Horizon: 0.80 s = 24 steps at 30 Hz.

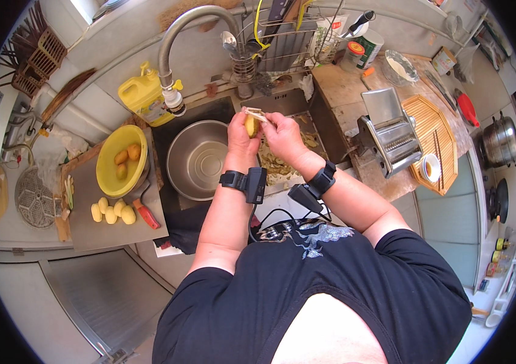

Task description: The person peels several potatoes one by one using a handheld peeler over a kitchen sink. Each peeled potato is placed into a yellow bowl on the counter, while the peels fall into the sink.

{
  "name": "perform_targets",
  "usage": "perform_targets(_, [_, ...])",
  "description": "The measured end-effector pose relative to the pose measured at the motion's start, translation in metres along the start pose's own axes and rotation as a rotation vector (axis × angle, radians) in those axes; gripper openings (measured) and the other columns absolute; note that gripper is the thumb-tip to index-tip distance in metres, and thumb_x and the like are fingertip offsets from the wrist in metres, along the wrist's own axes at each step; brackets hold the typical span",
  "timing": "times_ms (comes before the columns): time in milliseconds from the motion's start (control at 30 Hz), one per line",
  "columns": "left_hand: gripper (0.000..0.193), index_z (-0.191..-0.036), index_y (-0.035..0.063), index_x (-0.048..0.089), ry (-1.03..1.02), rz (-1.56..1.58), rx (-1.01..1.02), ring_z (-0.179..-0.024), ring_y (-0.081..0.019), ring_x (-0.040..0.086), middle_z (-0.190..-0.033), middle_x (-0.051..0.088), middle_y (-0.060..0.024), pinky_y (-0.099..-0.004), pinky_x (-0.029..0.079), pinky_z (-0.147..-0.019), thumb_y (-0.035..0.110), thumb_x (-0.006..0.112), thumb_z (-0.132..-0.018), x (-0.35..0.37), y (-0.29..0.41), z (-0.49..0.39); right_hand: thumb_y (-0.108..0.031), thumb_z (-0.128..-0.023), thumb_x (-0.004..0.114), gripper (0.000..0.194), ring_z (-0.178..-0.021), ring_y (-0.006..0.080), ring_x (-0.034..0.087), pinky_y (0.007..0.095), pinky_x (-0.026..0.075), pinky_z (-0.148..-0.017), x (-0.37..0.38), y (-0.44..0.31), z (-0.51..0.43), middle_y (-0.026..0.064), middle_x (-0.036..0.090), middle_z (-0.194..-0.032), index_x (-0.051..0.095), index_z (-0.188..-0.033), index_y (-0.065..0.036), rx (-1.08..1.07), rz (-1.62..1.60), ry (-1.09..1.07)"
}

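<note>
Over the sink, my left hand [239, 134] grips a partly peeled potato [252, 126]. My right hand [283, 138] holds a light-coloured peeler [255, 113] against the potato's upper end. Below both hands, potato peelings [280, 166] lie in the right sink basin. A stainless steel basin [201, 159] sits just left of my left hand. Several unpeeled potatoes [128, 158] rest in a yellow bowl [103, 179] on the left. Several peeled potatoes [113, 211] lie on a grey board [89, 234] in front of that bowl.
A red-handled knife [146, 214] lies by the peeled potatoes. The curved faucet [165, 59] arches over the left basin, beside a yellow jug [142, 95]. Right of the sink stand a metal pasta machine [392, 139] and a bamboo tray [440, 132] holding a small bowl [430, 167] and chopsticks.
</note>
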<state>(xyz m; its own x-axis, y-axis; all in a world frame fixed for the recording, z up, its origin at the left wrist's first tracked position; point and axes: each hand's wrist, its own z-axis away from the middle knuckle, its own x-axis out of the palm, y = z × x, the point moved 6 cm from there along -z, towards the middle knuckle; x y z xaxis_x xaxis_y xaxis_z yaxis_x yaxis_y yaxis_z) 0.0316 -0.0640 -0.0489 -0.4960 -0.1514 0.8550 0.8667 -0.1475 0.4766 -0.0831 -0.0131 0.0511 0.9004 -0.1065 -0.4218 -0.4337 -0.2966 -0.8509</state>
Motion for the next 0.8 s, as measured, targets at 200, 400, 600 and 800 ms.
perform_targets(200, [0.022,-0.089,0.0084,0.057,0.13,0.004,0.072,-0.069,-0.017,0.06,-0.076,0.059,-0.0036,-0.0298,0.051,-0.059,0.03,0.059,-0.09,-0.004,0.012,0.004,-0.015,-0.085,0.055,0.022,-0.083,0.0414,0.062,0.0451,0.051,-0.073,0.003,-0.004,0.02,0.0251,0.064,-0.084,0.063,-0.1,0.0,0.009,0.047,-0.171])
perform_targets(400, [0.024,-0.091,0.0109,0.058,0.262,-0.002,0.013,-0.067,-0.0155,0.058,-0.079,0.06,-0.0017,-0.0291,0.049,-0.058,0.035,0.057,-0.092,-0.002,0.021,0.015,-0.016,-0.085,0.059,0.024,-0.073,0.0286,0.064,0.038,0.05,-0.067,-0.008,0.021,0.033,0.0192,0.066,-0.079,0.063,-0.099,0.003,0.157,-0.011,-0.15])
perform_targets(600, [0.023,-0.098,0.0105,0.059,0.069,-0.138,-0.085,-0.077,-0.0192,0.061,-0.089,0.064,-0.0039,-0.0337,0.05,-0.067,0.032,0.052,-0.094,0.003,-0.002,0.012,-0.012,-0.085,0.061,0.024,-0.067,0.0166,0.062,0.0306,0.05,-0.063,-0.017,0.027,0.001,0.0141,0.067,-0.077,0.062,-0.102,0.005,0.079,-0.038,0.002])
perform_targets(800, [0.022,-0.092,0.0062,0.057,0.099,-0.131,0.067,-0.078,-0.0227,0.061,-0.084,0.062,-0.007,-0.0373,0.052,-0.07,0.027,0.051,-0.095,-0.005,0.001,0.0,-0.012,-0.085,0.058,0.024,-0.072,0.0278,0.066,0.0342,0.05,-0.067,-0.004,0.007,0.004,0.0193,0.066,-0.08,0.062,-0.104,0.003,0.024,0.026,-0.016])
